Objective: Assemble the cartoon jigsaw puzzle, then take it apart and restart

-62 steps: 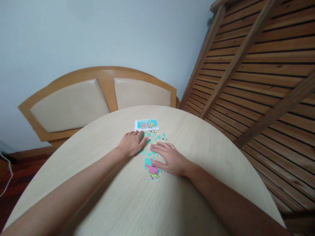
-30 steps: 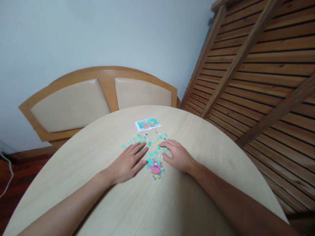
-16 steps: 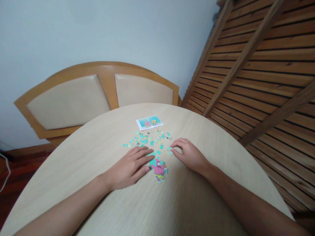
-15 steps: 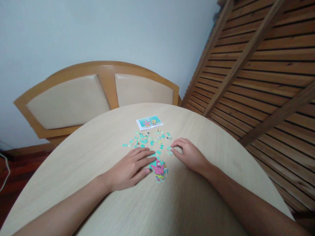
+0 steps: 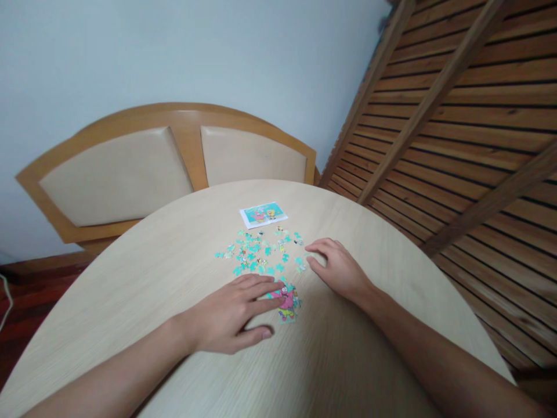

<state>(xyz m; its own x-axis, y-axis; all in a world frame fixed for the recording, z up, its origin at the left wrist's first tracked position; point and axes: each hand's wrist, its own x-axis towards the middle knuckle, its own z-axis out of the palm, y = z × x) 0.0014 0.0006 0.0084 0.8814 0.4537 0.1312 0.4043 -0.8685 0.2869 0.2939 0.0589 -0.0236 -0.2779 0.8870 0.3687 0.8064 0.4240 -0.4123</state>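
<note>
My left hand (image 5: 232, 310) lies with its fingers spread, the fingertips resting on the joined part of a jigsaw puzzle (image 5: 287, 312), which shows a pink starfish figure in green and yellow shorts. Part of that figure is hidden under the fingers. Over to the right, my right hand (image 5: 337, 267) has thumb and forefinger apart, with nothing visible between them. Beside its thumb lie a few light-green puzzle pieces (image 5: 300, 264). Many loose puzzle pieces (image 5: 252, 249), mostly turquoise, are scattered beyond my left hand.
A picture sheet (image 5: 263, 215) with the starfish and a yellow figure lies behind the loose pieces. Everything rests on a round wooden table (image 5: 165, 261). A padded bench back (image 5: 187, 151) stands behind it, and a slatted wooden panel (image 5: 456, 128) leans at the right.
My left hand has shifted nearer and over the joined puzzle, which has slid slightly right. My right hand has drawn back a little from the light-green pieces, its fingers opening.
</note>
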